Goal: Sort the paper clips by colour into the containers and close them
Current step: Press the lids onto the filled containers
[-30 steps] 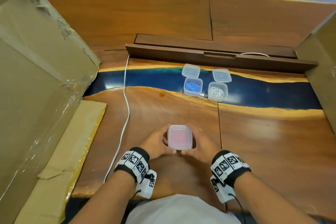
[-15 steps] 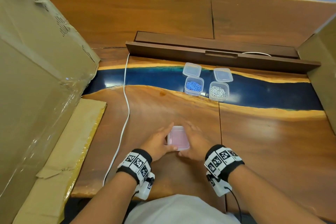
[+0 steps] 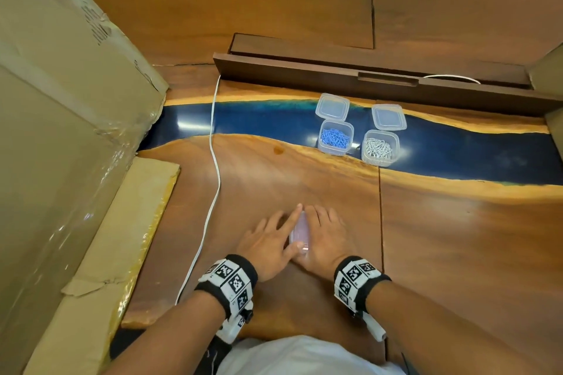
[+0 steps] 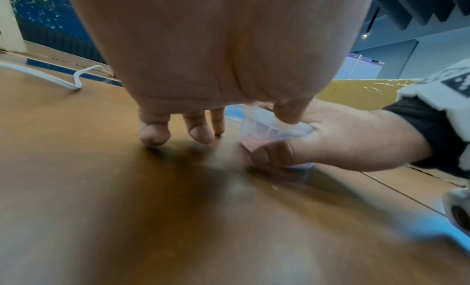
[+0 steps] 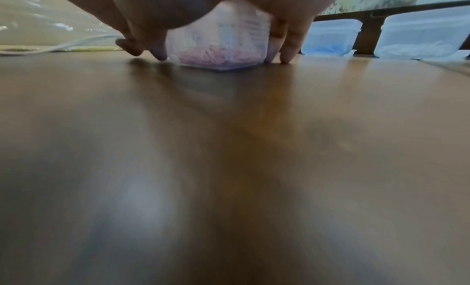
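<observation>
The head view looks forward and steeply down from above the near edge of the bench (image 3: 274,179), taking in both forearms, the blue resin strip across the far part and the cardboard box (image 3: 61,119) at the left.

The left wrist view sits low, just over the bench top, and faces along the left hand (image 4: 216,54) toward the right, very close to the fingers.

The right wrist view lies almost at bench level and faces the far side, very close under the right hand (image 5: 229,3).

All three share the lidded pink container (image 3: 300,230) (image 4: 274,132) (image 5: 218,46) between the hands. The head and right wrist views also share the two open containers (image 3: 335,137) (image 5: 330,38) far off.
</observation>
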Tool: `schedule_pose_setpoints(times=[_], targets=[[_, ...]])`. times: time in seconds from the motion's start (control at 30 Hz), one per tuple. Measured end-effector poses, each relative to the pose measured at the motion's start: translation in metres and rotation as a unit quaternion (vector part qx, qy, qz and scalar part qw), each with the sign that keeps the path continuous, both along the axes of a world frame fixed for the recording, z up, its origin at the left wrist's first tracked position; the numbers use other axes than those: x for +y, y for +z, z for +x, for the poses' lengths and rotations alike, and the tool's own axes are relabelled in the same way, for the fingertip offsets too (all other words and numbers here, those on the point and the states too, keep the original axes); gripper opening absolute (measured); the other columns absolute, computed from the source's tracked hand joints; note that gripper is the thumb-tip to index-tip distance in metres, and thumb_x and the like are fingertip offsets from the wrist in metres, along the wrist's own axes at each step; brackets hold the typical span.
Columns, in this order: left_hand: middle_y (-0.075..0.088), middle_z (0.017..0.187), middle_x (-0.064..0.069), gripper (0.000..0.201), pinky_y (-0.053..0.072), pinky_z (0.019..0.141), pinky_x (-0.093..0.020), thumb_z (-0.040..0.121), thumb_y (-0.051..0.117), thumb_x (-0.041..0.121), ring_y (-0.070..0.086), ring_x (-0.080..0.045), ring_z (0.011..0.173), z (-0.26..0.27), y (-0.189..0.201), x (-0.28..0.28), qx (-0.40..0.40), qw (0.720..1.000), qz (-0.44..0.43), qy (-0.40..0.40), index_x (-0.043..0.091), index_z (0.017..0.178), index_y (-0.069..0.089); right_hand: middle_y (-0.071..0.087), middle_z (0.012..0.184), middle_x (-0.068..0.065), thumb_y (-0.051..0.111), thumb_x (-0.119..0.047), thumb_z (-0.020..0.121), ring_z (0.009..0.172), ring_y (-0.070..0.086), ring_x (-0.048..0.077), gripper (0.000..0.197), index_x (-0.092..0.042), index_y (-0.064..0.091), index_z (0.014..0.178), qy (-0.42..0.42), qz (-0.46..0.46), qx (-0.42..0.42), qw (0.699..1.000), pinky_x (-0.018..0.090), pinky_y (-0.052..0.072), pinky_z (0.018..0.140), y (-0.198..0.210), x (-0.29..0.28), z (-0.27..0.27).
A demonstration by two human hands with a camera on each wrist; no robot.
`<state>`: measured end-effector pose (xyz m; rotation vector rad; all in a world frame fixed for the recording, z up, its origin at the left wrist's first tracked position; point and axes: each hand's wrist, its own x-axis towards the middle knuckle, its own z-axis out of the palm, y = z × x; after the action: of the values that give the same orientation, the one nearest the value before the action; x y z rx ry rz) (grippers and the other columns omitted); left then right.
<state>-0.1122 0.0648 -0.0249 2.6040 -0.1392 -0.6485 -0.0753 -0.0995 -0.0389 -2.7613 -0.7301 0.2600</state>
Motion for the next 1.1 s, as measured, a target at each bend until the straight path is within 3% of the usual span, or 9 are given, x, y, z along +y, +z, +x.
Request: schedule_pose_setpoints(times=[0.2, 0.33, 0.43, 0.53, 0.67, 0.83, 0.9, 1.0, 1.1], targets=[[0.022, 0.151, 0.004, 0.072, 0.039, 0.101, -0.043, 0.091, 0.026, 0.066, 0.036, -0.025, 0.13, 0.016, 0.007, -0.009, -0.032, 0.999, 0.015, -0.024, 0.042, 0.149, -0.009, 0.049, 0.127, 0.0, 0.059, -0.067, 0.064, 0.112, 0.046, 0.024, 0.085, -0.018, 0.044, 0.132, -0.04, -0.022, 0.064, 0.997, 0.038, 0.041, 0.092, 0.021, -0.028, 0.018], [0.033, 0.148, 0.007, 0.058, 0.035, 0.104, -0.035, 0.096, 0.04, 0.051, 0.034, -0.019, 0.13, 0.043, 0.016, -0.034, -0.065, 0.998, -0.015, -0.014, 0.031, 0.148, 0.025, 0.047, 0.13, 0.003, 0.08, -0.06, 0.054, 0.115, 0.041, 0.026, 0.096, -0.018, 0.045, 0.132, -0.169, -0.01, 0.074, 0.983, 0.04, 0.04, 0.095, 0.038, -0.104, 0.064], [0.039, 0.145, 0.005, 0.053, 0.038, 0.105, -0.036, 0.094, 0.052, 0.037, 0.04, -0.018, 0.128, 0.072, 0.025, -0.058, -0.077, 0.996, -0.039, -0.014, 0.024, 0.143, 0.037, 0.04, 0.135, 0.009, 0.085, -0.054, 0.053, 0.12, 0.038, 0.032, 0.101, -0.019, 0.041, 0.136, -0.233, -0.039, 0.078, 0.969, 0.041, 0.037, 0.102, 0.048, -0.159, 0.114], [0.034, 0.146, 0.006, 0.058, 0.046, 0.1, -0.039, 0.089, 0.062, 0.025, 0.048, -0.02, 0.124, 0.115, 0.039, -0.087, -0.079, 0.995, -0.056, -0.005, 0.025, 0.142, 0.037, 0.033, 0.14, 0.01, 0.087, -0.05, 0.055, 0.125, 0.036, 0.033, 0.103, -0.021, 0.035, 0.14, -0.241, -0.07, 0.103, 0.963, 0.046, 0.04, 0.103, 0.053, -0.19, 0.154], [0.021, 0.155, 0.003, 0.076, 0.052, 0.089, -0.042, 0.085, 0.063, 0.009, 0.058, -0.028, 0.114, 0.184, 0.056, -0.133, -0.095, 0.995, -0.004, -0.023, 0.024, 0.148, 0.024, 0.035, 0.14, 0.009, 0.086, -0.051, 0.053, 0.124, 0.038, 0.033, 0.105, -0.023, 0.034, 0.139, -0.226, -0.091, 0.12, 0.962, 0.048, 0.043, 0.1, 0.05, -0.204, 0.183], [0.016, 0.157, -0.002, 0.096, 0.054, 0.084, -0.044, 0.077, 0.074, 0.018, 0.061, -0.032, 0.109, 0.232, 0.046, -0.162, -0.037, 0.997, 0.047, -0.04, 0.022, 0.151, 0.012, 0.025, 0.154, 0.007, 0.068, -0.082, 0.048, 0.141, 0.025, 0.028, 0.128, -0.02, 0.022, 0.15, -0.166, -0.141, 0.1, 0.971, 0.048, 0.025, 0.114, 0.051, -0.21, 0.196], [0.022, 0.154, -0.003, 0.096, 0.053, 0.083, -0.043, 0.077, 0.075, 0.022, 0.061, -0.031, 0.108, 0.238, 0.039, -0.166, -0.029, 0.996, 0.069, -0.053, 0.019, 0.151, 0.013, 0.029, 0.154, 0.007, 0.064, -0.08, 0.059, 0.141, 0.026, 0.027, 0.114, -0.018, 0.028, 0.148, -0.153, -0.126, 0.079, 0.977, 0.047, 0.025, 0.114, 0.063, -0.209, 0.212], [0.033, 0.146, -0.004, 0.089, 0.053, 0.079, -0.043, 0.077, 0.074, 0.02, 0.062, -0.031, 0.103, 0.234, 0.035, -0.168, -0.039, 0.995, 0.079, -0.055, 0.018, 0.148, 0.021, 0.046, 0.143, 0.008, 0.074, -0.053, 0.074, 0.133, 0.038, 0.026, 0.084, -0.014, 0.04, 0.141, -0.134, -0.077, 0.073, 0.985, 0.043, 0.036, 0.108, 0.08, -0.196, 0.254], [0.04, 0.137, -0.005, 0.083, 0.053, 0.079, -0.043, 0.076, 0.074, 0.02, 0.06, -0.03, 0.105, 0.215, 0.033, -0.167, -0.051, 0.993, 0.081, -0.075, 0.018, 0.143, 0.027, 0.056, 0.13, 0.007, 0.08, -0.032, 0.073, 0.12, 0.052, 0.028, 0.067, -0.017, 0.049, 0.13, -0.107, -0.086, 0.09, 0.986, 0.045, 0.048, 0.097, 0.078, -0.166, 0.29]])
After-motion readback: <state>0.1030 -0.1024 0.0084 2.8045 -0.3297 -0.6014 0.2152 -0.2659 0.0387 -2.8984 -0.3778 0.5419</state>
